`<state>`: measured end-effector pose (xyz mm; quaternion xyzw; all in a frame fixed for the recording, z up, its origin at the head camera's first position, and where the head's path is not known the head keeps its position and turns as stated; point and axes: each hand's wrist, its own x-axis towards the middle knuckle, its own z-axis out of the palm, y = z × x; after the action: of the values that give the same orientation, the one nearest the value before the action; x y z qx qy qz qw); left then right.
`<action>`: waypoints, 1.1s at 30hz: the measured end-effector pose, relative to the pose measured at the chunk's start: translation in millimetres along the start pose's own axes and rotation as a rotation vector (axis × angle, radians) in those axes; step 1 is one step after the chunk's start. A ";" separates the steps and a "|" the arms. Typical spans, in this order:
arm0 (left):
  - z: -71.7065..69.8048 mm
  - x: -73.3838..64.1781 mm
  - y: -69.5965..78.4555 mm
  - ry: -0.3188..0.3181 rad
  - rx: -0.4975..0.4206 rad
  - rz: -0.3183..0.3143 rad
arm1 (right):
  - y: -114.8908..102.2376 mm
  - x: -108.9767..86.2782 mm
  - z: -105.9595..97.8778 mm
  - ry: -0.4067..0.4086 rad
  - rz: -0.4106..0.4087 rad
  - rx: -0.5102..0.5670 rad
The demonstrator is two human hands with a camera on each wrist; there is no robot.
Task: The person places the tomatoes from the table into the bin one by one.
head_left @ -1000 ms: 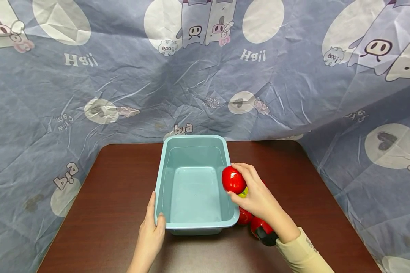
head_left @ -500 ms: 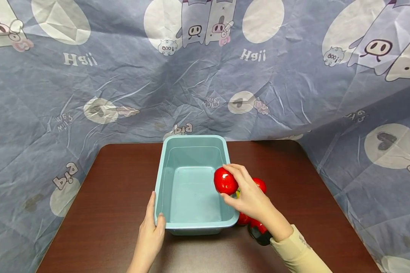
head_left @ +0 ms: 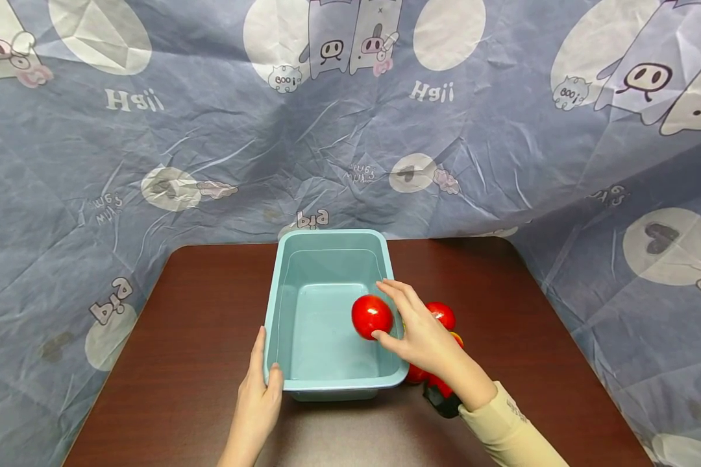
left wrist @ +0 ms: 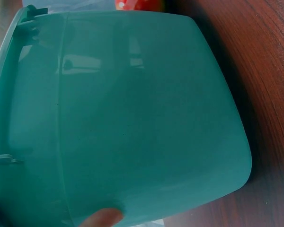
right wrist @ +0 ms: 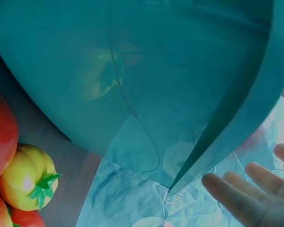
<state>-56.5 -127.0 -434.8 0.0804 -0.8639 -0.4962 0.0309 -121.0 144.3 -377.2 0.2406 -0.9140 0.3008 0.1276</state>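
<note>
A light-blue plastic basin (head_left: 332,386) stands on the dark wooden table (head_left: 222,292). My left hand (head_left: 258,395) holds its near left corner, the thumb over the rim and the fingers along the outside. Inside the outline of the basin, toward its right wall, is a shiny red round tomato (head_left: 372,317). My right hand (head_left: 423,327) hovers over the right rim with its fingers spread; the thumb tip overlaps the tomato in the head view. The right wrist view shows outstretched fingers (right wrist: 232,191) beside the rim, gripping nothing.
Right of the basin lie more tomatoes: a red one (head_left: 441,314), another red one (head_left: 416,374), and a yellow one (right wrist: 28,177) with a green calyx. A black device (head_left: 442,403) sits by my right wrist. A printed grey-blue cloth (head_left: 233,130) hangs behind the table.
My right hand has carried the red tomato leftward over the basin, and its fingers have let go; the tomato now sits lower and apart from the fingertips. My left hand stays put.
</note>
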 end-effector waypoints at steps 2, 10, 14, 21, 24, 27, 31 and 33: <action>-0.3 0.4 -0.5 -0.001 0.000 -0.001 | -0.1 0.4 0.2 0.003 -0.003 -0.006; 3.4 -0.3 -0.7 0.000 -0.011 -0.006 | 11.4 -9.8 -7.9 0.054 -0.013 -0.035; 3.4 -1.1 -0.1 0.007 -0.015 -0.011 | 19.7 -17.4 -12.8 0.065 0.026 -0.045; 1.2 0.2 2.9 0.002 -0.009 -0.023 | 30.4 -27.8 -22.2 0.064 0.100 -0.051; 0.2 0.5 3.8 -0.005 -0.003 -0.034 | 35.2 -31.4 -24.8 0.073 0.122 -0.057; -0.3 -0.1 4.3 -0.007 0.006 -0.035 | 41.1 -37.0 -25.4 0.078 0.139 -0.068; 0.2 -2.6 4.7 -0.018 0.013 -0.033 | 50.7 -49.0 -23.7 0.079 0.172 -0.077; 0.8 -3.8 4.6 -0.025 0.013 -0.036 | 55.9 -56.8 -22.0 0.077 0.195 -0.081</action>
<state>-53.4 -123.4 -431.2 0.0897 -0.8660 -0.4918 0.0106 -99.6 217.6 -408.7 0.1333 -0.9390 0.2834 0.1422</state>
